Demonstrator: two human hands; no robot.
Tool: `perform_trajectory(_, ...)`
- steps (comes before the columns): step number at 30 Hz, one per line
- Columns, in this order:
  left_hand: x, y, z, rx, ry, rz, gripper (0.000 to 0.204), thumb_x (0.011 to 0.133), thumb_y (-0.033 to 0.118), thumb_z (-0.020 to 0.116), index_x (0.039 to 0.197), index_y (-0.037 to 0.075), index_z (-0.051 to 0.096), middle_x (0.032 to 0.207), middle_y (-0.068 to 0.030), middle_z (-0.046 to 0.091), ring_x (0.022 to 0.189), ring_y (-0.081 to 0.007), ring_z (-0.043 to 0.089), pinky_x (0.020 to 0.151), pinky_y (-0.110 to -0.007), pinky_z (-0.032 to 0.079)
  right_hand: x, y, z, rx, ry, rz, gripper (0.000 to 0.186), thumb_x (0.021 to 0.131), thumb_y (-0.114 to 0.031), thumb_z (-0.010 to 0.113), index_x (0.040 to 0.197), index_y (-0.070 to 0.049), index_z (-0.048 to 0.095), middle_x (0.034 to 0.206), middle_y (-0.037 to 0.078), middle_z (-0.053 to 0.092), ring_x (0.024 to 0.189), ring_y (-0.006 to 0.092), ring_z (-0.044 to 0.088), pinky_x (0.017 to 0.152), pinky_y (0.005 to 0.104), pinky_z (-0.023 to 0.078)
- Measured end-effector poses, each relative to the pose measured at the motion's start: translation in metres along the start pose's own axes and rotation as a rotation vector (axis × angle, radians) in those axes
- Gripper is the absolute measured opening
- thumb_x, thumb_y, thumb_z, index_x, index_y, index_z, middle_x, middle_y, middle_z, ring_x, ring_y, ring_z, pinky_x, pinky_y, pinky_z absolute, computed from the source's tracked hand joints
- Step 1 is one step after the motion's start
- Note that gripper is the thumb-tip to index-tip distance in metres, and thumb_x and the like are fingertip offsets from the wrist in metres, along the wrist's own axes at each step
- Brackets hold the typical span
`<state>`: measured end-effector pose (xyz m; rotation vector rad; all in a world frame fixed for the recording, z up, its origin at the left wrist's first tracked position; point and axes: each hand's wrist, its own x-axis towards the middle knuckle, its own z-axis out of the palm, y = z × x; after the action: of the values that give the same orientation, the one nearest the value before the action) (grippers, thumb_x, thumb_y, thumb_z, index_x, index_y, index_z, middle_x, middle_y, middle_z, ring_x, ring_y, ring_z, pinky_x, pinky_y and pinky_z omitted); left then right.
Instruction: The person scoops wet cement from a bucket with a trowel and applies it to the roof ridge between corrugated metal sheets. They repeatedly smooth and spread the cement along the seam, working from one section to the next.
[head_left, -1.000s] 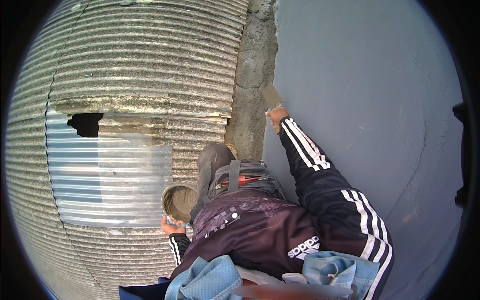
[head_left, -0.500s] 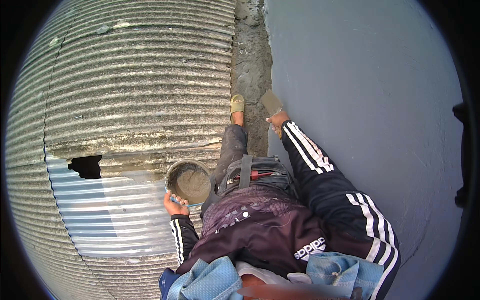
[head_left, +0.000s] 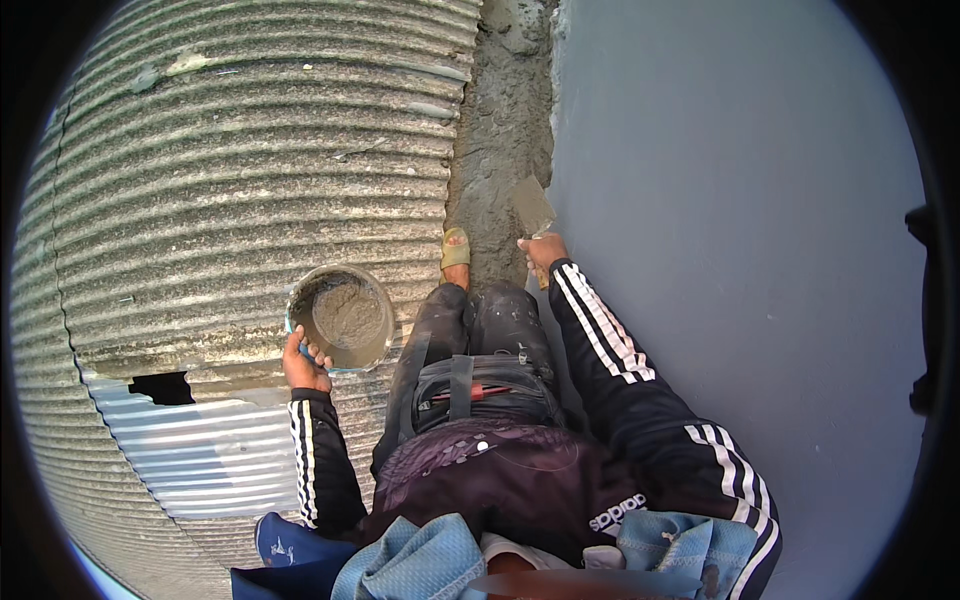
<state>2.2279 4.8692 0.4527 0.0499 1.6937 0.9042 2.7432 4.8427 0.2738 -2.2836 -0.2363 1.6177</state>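
My left hand [head_left: 307,361] is closed on the rim of a round bucket [head_left: 390,318], at its near left side. Grey wet mortar [head_left: 347,311] lies inside the bucket, which hangs over the corrugated roofing beside my left leg. In my right hand [head_left: 543,252] is a trowel [head_left: 533,205], its wooden handle wrapped by my fingers. The flat, mortar-smeared blade points away from me, above the strip of rough mortar [head_left: 505,125] along the wall's foot and close to the wall.
Corrugated roof sheets [head_left: 270,150] cover the left side, with a dark hole [head_left: 162,388] beside a lighter translucent sheet [head_left: 215,450]. A smooth grey wall [head_left: 740,220] rises along the right. My sandalled foot [head_left: 456,262] stands where roof and mortar strip meet.
The bucket in my left hand has shifted left and farther from me. My legs have come closer together along the strip. The trowel stays in my right hand, slightly more to the left.
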Motion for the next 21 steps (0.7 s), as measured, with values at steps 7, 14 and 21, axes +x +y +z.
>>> perform_trajectory(7,0.046,0.077,0.175,0.047,-0.091,0.132,0.019,0.099,0.028,0.076,0.097,0.015,0.062,0.068,0.004,0.044,0.052,-0.0114,0.041,0.048,-0.032,0.038,0.054,-0.077,-0.019,-0.053,-0.049,-0.038,0.037,0.094,-0.027,0.084,0.105,0.007,0.072,0.087,0.013,0.074,0.067,0.022,0.07,0.06,0.039,0.058)
perform_trajectory(14,0.123,0.119,0.342,0.147,-0.131,0.285,0.022,0.103,0.024,0.074,0.094,0.012,0.059,0.067,0.0042,0.041,0.053,-0.0103,0.037,0.049,-0.032,0.037,0.138,-0.118,-0.001,-0.076,-0.086,-0.025,0.055,0.094,-0.028,0.083,0.133,0.006,0.067,0.1,0.016,0.078,0.07,0.0223,0.073,0.064,0.0387,0.058)
perform_trajectory(21,0.187,0.181,0.473,0.244,-0.142,0.378,0.015,0.105,0.022,0.071,0.101,0.009,0.064,0.069,0.0046,0.039,0.056,-0.009,0.037,0.051,-0.03,0.036,0.188,-0.195,0.019,-0.083,-0.06,-0.136,0.078,0.093,-0.036,0.081,0.152,0.008,0.055,0.125,0.026,0.072,0.11,0.0345,0.07,0.093,0.0428,0.054)
